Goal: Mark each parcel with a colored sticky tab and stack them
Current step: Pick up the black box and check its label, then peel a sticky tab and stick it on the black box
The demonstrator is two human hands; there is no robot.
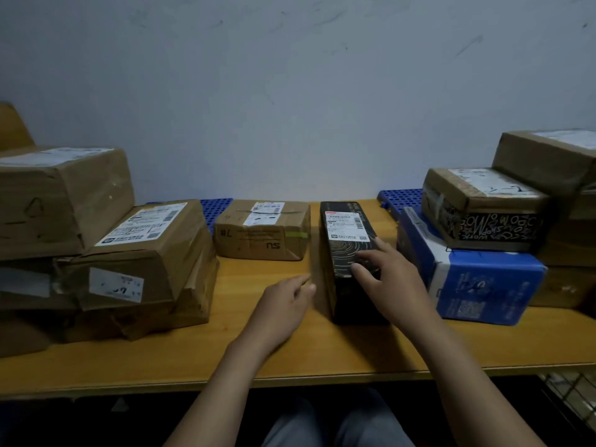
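Reaching with right hand [388, 275], fingers spread flat atop long black cardboard parcel [344, 257], gripping nothing. Holding left hand [285, 306] loosely open just beside its left side. Lies on yellow wooden table [258, 350], white label [346, 229] up.

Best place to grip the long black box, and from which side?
Grip the black box across its narrow width at the near end, left hand on its left long side, right hand on its right, coming from the front. It lies flat, pointing away; bare table on its left, a blue box close on its right.
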